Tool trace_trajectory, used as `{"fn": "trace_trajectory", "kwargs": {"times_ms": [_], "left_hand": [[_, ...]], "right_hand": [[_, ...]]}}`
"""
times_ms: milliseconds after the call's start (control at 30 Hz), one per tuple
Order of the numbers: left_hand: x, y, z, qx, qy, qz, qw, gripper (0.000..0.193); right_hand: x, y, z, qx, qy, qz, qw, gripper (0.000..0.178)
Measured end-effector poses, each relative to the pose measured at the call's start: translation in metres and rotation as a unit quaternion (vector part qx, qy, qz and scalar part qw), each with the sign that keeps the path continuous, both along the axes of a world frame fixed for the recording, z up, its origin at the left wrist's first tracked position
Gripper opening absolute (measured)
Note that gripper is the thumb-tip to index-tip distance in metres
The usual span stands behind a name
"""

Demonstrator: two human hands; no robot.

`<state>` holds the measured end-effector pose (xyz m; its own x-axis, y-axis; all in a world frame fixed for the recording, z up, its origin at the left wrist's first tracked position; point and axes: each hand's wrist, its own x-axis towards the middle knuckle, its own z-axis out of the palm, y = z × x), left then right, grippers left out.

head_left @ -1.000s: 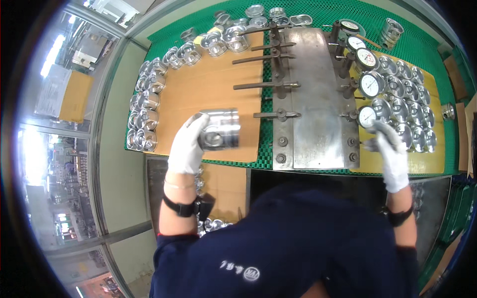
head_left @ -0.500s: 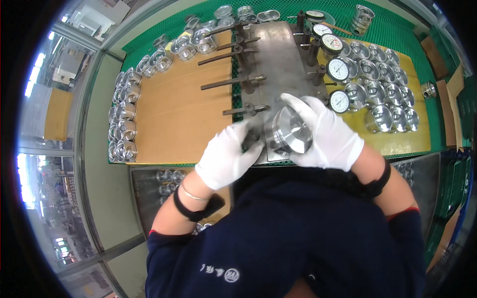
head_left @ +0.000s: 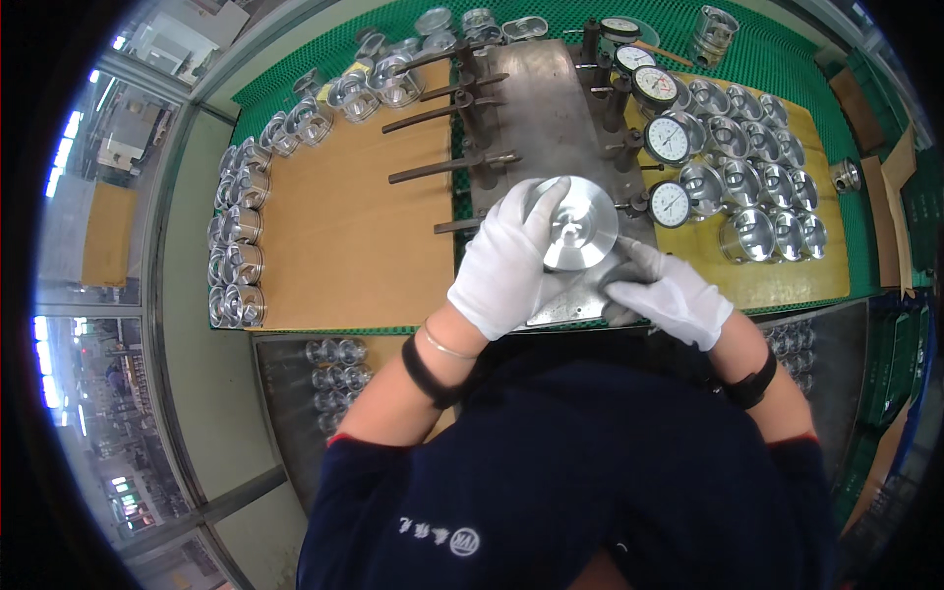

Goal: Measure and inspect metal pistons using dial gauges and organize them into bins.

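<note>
Since half a second ago, the left hand [head_left: 503, 261] has moved right onto the piston [head_left: 582, 234], which now shows me its flat round face at the centre of the frame, over the steel plate [head_left: 536, 98]. From my end, I see the left fingers pinching the piston's left edge. I have the right hand [head_left: 677, 297] to the lower right, drawn back, its fingers curled and parted; I cannot tell whether one touches the piston. Just right stands a dial gauge [head_left: 670, 205].

piston [head_left: 582, 234]: glossy metal | gloves [head_left: 500, 273]: matt cloth | mat [head_left: 773, 49]: rough, perhaps plastic
</note>
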<state>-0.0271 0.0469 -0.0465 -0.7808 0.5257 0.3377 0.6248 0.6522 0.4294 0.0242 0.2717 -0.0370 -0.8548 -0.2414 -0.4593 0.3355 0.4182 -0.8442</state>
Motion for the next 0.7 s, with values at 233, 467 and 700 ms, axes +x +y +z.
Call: {"fn": "trace_trajectory", "kwargs": {"times_ms": [233,467,700], "left_hand": [[-0.028,0.009,-0.009,0.103,-0.018,-0.05,0.993,0.087],[-0.03,0.011,-0.01,0.128,-0.031,-0.063,0.989,0.089],[-0.032,0.009,-0.012,0.128,-0.021,-0.054,0.99,0.09]], "right_hand": [[-0.002,-0.009,-0.01,-0.181,-0.085,-0.053,0.978,0.088],[0.0,-0.005,-0.027,-0.148,-0.026,-0.05,0.987,0.088],[-0.004,-0.013,-0.008,-0.181,-0.121,-0.083,0.972,0.092]]}}
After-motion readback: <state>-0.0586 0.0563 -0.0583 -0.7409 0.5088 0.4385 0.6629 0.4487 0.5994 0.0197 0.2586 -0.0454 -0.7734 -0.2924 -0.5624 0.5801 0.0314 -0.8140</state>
